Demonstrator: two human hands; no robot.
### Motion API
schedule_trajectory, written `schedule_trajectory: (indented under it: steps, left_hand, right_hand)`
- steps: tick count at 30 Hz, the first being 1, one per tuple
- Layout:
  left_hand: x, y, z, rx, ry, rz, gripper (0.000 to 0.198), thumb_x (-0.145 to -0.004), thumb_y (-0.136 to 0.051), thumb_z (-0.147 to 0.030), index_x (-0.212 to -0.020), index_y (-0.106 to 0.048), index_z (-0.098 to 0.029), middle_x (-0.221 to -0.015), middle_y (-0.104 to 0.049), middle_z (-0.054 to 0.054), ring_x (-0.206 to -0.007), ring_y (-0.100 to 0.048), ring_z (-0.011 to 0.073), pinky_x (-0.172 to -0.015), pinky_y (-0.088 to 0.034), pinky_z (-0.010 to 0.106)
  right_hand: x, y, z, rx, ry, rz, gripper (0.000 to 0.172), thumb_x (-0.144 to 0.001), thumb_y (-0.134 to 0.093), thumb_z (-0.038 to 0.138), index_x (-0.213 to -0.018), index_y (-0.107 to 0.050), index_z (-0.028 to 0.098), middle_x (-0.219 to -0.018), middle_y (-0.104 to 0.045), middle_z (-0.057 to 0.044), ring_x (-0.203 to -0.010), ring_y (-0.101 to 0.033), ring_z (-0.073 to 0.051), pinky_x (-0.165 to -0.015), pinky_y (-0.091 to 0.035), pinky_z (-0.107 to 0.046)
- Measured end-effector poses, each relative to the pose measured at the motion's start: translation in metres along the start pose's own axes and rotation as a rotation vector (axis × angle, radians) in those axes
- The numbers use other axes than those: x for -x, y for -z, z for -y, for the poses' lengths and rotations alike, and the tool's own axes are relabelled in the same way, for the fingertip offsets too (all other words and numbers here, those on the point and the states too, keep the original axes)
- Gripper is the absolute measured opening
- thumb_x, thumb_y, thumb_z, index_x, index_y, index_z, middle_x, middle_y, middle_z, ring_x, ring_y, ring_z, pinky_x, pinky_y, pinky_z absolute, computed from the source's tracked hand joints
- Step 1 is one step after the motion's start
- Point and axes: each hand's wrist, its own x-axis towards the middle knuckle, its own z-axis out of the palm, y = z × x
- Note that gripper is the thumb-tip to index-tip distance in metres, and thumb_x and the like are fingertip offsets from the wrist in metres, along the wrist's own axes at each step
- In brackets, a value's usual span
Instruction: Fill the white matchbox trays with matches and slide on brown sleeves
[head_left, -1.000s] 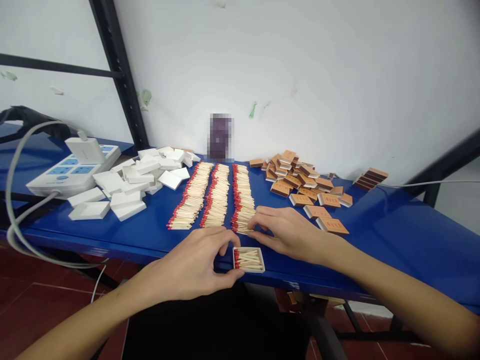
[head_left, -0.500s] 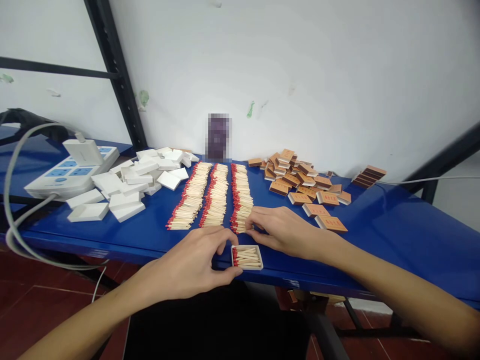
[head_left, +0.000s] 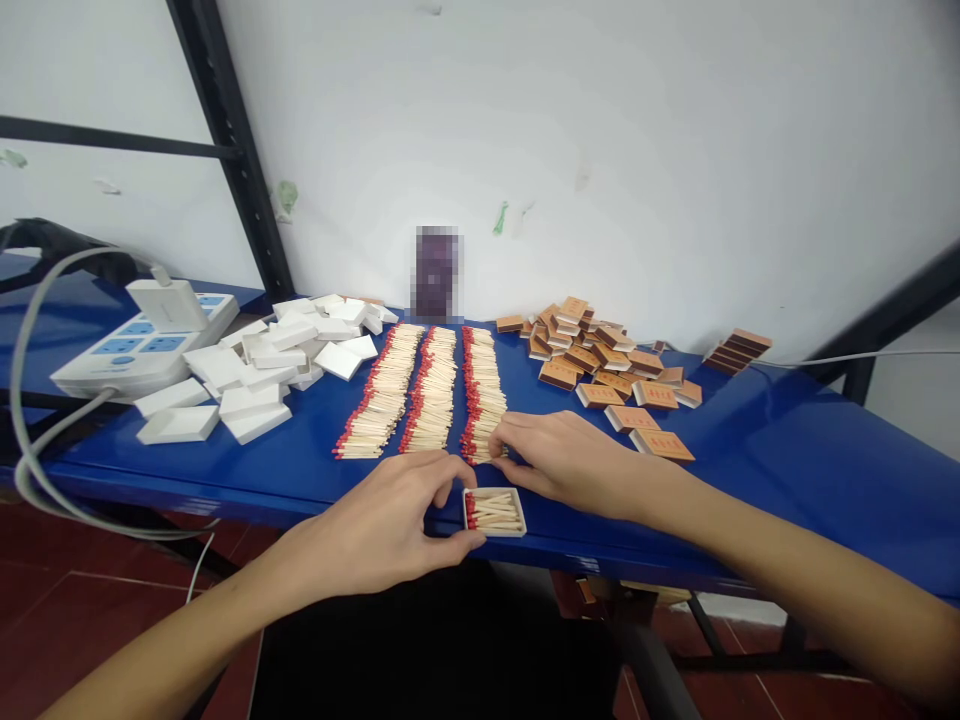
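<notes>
A small white matchbox tray (head_left: 501,532) sits at the table's front edge, partly filled with red-headed matches (head_left: 495,511) lying crosswise. My left hand (head_left: 390,520) steadies its left end, index finger at the far corner and thumb at the near one. Just beyond the tray, my right hand (head_left: 559,455) has thumb and forefinger pinched on matches at the near end of the right-hand match row (head_left: 484,385). How many are between the fingertips I cannot make out. Two more rows, the middle row (head_left: 433,390) and the left row (head_left: 382,390), run parallel to it.
Empty white trays (head_left: 259,360) are heaped at left, beside a power strip (head_left: 127,350) with a cable. Brown matchbox sleeves (head_left: 592,350) lie piled at right, with a neat stack (head_left: 739,352) farther right. A blurred dark upright object (head_left: 436,275) leans against the wall.
Almost nothing differs. My right fingertips have shifted very slightly at the near end of the right row; my left hand stays on the tray.
</notes>
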Motion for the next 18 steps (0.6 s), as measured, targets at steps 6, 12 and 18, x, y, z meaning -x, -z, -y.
schedule_trajectory:
  steps: [6,12,18]
  left_hand:
    - [0.0,0.0,0.001,-0.003,-0.01,-0.014,0.021,-0.086,-0.065,-0.039,-0.095,-0.059,-0.022,-0.079,-0.053,-0.003,-0.069,-0.051,0.0146,-0.063,-0.037,0.027]
    - [0.001,-0.001,0.001,-0.009,-0.012,-0.022,0.022,-0.086,-0.065,-0.039,-0.097,-0.058,-0.022,-0.08,-0.055,-0.003,-0.071,-0.053,0.0153,-0.064,-0.038,0.027]
    - [0.0,-0.001,0.0,-0.005,0.016,-0.016,0.023,-0.085,-0.065,-0.039,-0.099,-0.058,-0.021,-0.08,-0.055,-0.003,-0.072,-0.053,0.0155,-0.065,-0.038,0.027]
  right_hand:
    - [-0.004,-0.003,0.006,0.179,-0.005,0.028,0.014,-0.096,-0.047,0.021,-0.092,-0.059,0.014,-0.087,-0.065,-0.006,-0.062,-0.053,-0.014,-0.052,-0.018,-0.029]
    - [0.002,0.009,0.004,0.084,-0.002,0.026,0.011,-0.096,-0.048,0.021,-0.09,-0.057,0.016,-0.085,-0.063,-0.005,-0.063,-0.051,-0.014,-0.054,-0.024,-0.028]
    - [0.015,0.025,0.017,-0.231,0.006,0.092,0.005,-0.092,-0.054,0.019,-0.087,-0.055,0.02,-0.082,-0.061,0.0,-0.069,-0.052,-0.013,-0.06,-0.035,-0.026]
